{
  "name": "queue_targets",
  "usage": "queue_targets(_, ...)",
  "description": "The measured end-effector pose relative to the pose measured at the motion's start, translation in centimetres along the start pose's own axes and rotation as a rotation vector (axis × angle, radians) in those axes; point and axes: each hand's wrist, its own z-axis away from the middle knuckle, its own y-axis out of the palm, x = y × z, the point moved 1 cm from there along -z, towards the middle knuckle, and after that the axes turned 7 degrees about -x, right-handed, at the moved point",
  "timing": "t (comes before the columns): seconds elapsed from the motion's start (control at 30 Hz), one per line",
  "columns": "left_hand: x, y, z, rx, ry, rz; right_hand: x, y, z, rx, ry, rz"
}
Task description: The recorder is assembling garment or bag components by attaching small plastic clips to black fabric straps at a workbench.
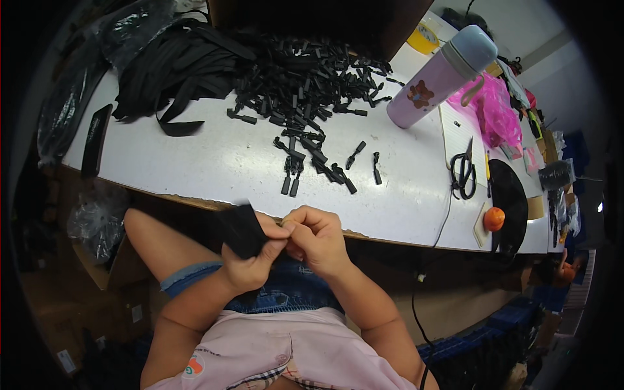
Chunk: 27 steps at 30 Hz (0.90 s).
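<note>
In front of my lap, just off the table's near edge, both hands meet at the fingertips. My left hand is closed on a folded black fabric strap, whose wide end sticks up beside the fingers. My right hand pinches with thumb and forefinger against the left fingertips; whatever lies in that pinch is hidden. Beyond the hands, a few small black pieces like zipper pulls lie loose on the white table. Behind them spreads a large heap of the same pieces.
Black straps lie bundled at the far left, near a flat black bar. Rightward stand a lilac bottle, black scissors, an orange fruit and a pink plastic bag. A cable hangs over the table edge.
</note>
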Motion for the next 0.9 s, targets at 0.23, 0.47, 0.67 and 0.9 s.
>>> queue_targets(0.23, 0.1, 0.1, -0.4, -0.142, -1.038, 0.772, 4.1, 0.0, -4.4, -0.496, -0.993, 1.684)
queue_targets(0.47, 0.5, 0.1, 0.0, -0.059, -0.991, 0.518, 4.2, -1.1, -2.6, -0.469, -0.92, 1.462)
queue_targets(0.67, 0.5, 1.3, 0.3, -0.112, -0.851, 0.418, 1.8, 0.0, 1.5, -0.203, -0.548, 0.477)
queue_targets(0.9, 0.5, 1.5, 0.2, -0.049, -0.657, 0.243, 2.1, -0.3, 1.4, -0.191, -0.96, 0.876)
